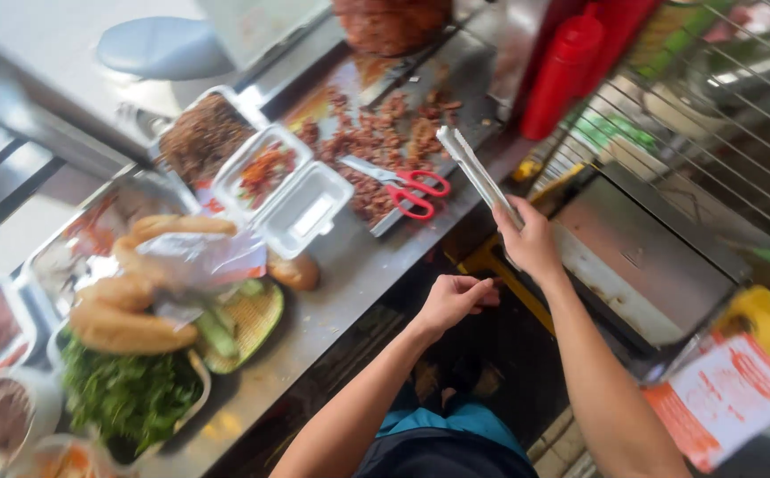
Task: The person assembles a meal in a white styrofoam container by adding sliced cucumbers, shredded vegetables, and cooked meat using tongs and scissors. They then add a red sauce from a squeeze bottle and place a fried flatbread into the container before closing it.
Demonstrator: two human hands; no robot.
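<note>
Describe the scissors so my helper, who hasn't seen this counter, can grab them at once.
Start at the steel counter and find the metal tray of chopped meat at its far end. The scissors lie on the tray's near edge, just right of the open white foam box. Their red handles set them apart from the plain metal tongs in the right hand.

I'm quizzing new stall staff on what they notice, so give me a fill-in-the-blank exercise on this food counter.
1. The right hand holds a pair of metal ____.
2. The scissors lying on the tray of chopped meat have ____ handles.
3. The white foam box on the counter has its lid ____.
4. The left hand is closed and holds ____.

Missing words: tongs; red; open; nothing
</note>
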